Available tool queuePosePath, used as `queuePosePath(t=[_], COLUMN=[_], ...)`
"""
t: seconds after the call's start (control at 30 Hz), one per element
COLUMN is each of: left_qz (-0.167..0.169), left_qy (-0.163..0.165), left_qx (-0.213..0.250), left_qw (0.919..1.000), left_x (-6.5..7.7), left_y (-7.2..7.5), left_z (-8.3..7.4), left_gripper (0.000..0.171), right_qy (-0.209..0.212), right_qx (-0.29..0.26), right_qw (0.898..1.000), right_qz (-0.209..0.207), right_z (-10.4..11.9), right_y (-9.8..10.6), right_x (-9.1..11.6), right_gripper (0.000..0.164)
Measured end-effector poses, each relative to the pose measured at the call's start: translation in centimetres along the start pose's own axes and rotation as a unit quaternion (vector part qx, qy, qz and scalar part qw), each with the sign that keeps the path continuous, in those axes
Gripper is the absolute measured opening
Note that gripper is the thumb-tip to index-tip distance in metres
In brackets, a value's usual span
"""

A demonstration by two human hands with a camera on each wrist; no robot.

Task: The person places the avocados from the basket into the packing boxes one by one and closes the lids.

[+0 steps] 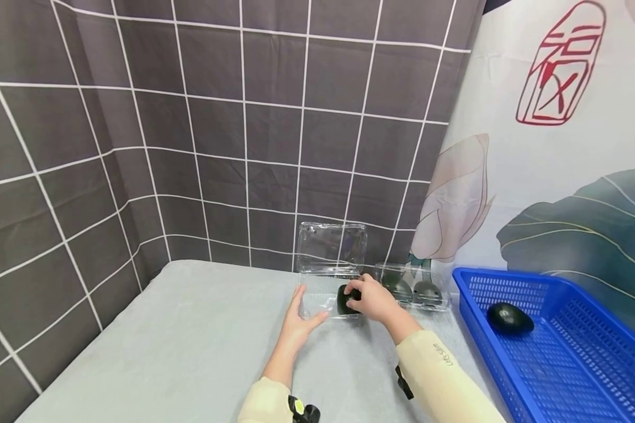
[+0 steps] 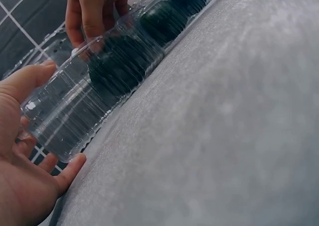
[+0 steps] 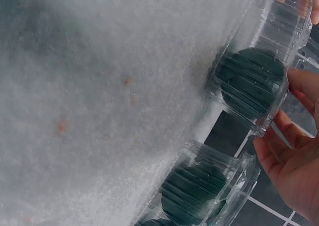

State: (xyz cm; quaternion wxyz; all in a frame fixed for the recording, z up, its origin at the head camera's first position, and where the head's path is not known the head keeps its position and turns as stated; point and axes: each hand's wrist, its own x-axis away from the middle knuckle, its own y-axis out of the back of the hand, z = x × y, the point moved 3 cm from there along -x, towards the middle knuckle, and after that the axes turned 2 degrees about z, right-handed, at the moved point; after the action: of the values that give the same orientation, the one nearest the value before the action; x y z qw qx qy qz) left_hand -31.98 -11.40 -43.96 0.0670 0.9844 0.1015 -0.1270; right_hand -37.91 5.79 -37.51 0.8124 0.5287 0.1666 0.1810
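Observation:
A clear plastic clamshell box [image 1: 317, 298] stands on the table against the wall, its lid [image 1: 332, 244] raised. In its right half sits a dark green avocado [image 1: 344, 299]. From above, my right hand [image 1: 373, 299] pinches this avocado with curled fingers; in the right wrist view, the box wall partly hides the fingertips. My left hand [image 1: 295, 323] touches the box's left end with spread, mostly straight fingers. The left wrist view shows the thumb [image 2: 35, 79] near the rim and other fingers by the lower corner.
Just right of the box is a second clear clamshell [image 1: 439, 294] holding dark avocados [image 1: 397, 288]. Further right stands a blue plastic basket [image 1: 577, 346] with one avocado [image 1: 510, 318] inside. A grey gridded cloth [image 1: 275, 129] hangs behind the pale table [image 1: 190, 341].

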Motion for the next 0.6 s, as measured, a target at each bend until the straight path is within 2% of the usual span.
queuePosePath(t=[0.13, 0.27, 0.43, 0.6], left_qz=[-0.001, -0.001, -0.002, -0.002], left_qy=[-0.003, 0.000, 0.012, 0.020], left_qx=[0.008, 0.010, 0.011, 0.019], left_qw=[1.0000, 0.9999, 0.9999, 0.9996], left_x=[0.1, 0.2, 0.3, 0.3], left_y=[-0.2, -0.3, -0.3, -0.2], left_z=[0.1, 0.3, 0.5, 0.6], left_gripper=[0.082, 0.082, 0.083, 0.084], right_qy=[0.011, 0.031, 0.039, 0.023], right_qx=[0.003, 0.016, 0.014, 0.009], right_qw=[1.000, 0.999, 0.996, 0.993], right_qz=[-0.012, -0.040, -0.082, -0.114], right_z=[-0.4, -1.2, -3.2, -6.5], right_y=[1.0, 3.3, 8.2, 13.7], right_x=[0.2, 0.3, 1.1, 3.1], right_gripper=[0.021, 0.023, 0.023, 0.023])
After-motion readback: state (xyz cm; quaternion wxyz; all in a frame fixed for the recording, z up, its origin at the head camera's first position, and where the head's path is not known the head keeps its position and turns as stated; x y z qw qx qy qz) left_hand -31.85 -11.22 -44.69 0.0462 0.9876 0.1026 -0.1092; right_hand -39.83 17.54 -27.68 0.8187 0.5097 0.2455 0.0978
